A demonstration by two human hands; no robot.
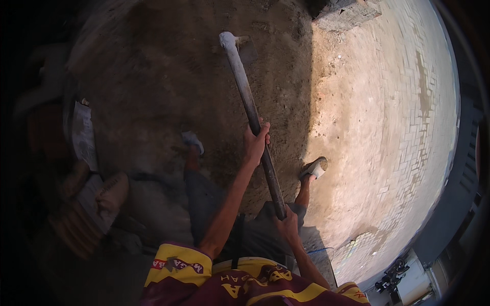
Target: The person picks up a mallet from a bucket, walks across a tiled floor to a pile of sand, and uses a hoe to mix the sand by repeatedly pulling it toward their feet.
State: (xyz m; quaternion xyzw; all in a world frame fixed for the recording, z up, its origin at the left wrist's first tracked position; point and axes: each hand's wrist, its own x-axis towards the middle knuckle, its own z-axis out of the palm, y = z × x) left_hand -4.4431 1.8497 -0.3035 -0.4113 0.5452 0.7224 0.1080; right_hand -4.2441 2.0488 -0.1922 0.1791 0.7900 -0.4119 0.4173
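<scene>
A long-handled hoe (246, 97) slants across the middle of the view, its pale, dirt-caked head at the far end. The hoe's blade (248, 51) is dim against the shaded soil; I cannot tell whether it touches the ground. Around the middle of the handle, my left hand (256, 144) is closed. My right hand (288, 222) grips the handle close to its near end, by my right thigh. Brown dirt ground (168, 76) lies in shade beneath the tool.
My feet stand apart, the right shoe (315, 167) at the shadow's edge. Filled sacks (112, 192) lie on the left near stacked reddish pieces (76, 229). A rough block (348, 14) sits at the far right. Sunlit paving (408, 132) stretches along the right, with a motorcycle (392, 278) at lower right.
</scene>
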